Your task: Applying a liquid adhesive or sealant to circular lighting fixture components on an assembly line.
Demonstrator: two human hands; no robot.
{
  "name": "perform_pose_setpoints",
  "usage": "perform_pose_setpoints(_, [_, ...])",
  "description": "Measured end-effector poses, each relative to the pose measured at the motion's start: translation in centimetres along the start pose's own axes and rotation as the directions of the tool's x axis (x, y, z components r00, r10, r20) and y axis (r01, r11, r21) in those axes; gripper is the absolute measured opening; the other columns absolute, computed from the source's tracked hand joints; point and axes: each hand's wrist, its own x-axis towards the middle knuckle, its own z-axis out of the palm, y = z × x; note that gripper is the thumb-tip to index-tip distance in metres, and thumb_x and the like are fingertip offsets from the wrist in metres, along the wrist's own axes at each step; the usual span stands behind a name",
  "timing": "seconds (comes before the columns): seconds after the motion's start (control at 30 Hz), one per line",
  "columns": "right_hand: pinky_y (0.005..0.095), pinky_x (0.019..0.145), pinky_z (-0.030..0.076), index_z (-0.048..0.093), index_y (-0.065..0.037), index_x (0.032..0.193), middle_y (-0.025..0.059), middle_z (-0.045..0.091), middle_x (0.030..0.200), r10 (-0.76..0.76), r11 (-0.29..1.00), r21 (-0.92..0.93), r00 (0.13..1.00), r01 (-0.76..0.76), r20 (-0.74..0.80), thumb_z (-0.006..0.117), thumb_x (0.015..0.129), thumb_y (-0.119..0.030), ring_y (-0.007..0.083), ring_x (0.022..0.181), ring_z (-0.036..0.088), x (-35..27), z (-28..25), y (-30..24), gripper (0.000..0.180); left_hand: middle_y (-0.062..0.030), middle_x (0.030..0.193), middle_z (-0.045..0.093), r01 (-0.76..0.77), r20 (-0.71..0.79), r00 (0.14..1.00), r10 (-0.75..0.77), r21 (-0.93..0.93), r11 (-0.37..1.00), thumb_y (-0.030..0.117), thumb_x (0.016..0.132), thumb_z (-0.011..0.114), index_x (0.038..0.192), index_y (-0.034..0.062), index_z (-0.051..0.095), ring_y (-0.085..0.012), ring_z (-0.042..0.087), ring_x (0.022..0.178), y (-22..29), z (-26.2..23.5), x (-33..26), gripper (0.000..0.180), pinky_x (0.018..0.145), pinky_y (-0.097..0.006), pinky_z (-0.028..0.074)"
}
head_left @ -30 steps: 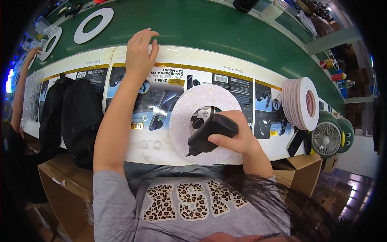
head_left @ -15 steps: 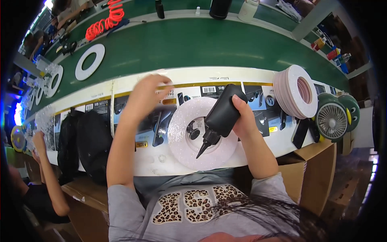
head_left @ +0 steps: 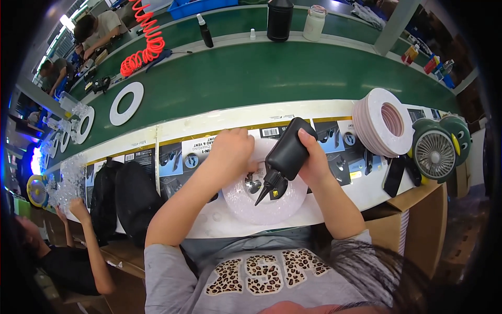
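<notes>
The black squeeze bottle is gripped by the right hand, nozzle tilted down-left toward the white ring, seemingly pinned by the left hand.

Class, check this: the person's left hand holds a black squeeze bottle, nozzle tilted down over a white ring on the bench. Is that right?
Not quite. The head view shows the right hand holding the black squeeze bottle; the left hand rests on the white ring. The nozzle does tilt down over it.
</notes>
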Motion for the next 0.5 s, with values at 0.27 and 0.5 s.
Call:
perform_pose_setpoints(0.27, [0.037,0.086,0.051,0.05,-0.004,0.114,0.0109,0.06,0.103,-0.026,1.0,-0.005,1.0,0.027,0.013,0.06,0.087,-0.039,0.0209,0.094,0.061,0.0,0.1,-0.1,0.045,-0.0151,0.094,0.065,0.61,-0.217,0.785,-0.58,0.106,0.785,0.047,0.071,0.073,0.093,0.0008,0.065,-0.0287,0.065,0.089,-10.7,-1.3,6.1,0.052,0.074,-0.039,0.054])
perform_pose_setpoints(0.5, [0.0354,0.085,0.051,0.051,-0.004,0.113,0.0103,0.06,0.1,-0.065,0.998,0.0,0.996,0.065,-0.055,0.059,0.088,-0.038,0.0205,0.094,0.061,0.1,0.1,-0.3,0.043,-0.0121,0.095,0.065,0.658,-0.363,0.698,-0.618,-0.017,0.753,0.035,0.085,0.06,0.098,0.0031,0.062,-0.0284,0.064,0.09,-12.9,1.1,4.9,0.035,0.075,-0.041,0.053])
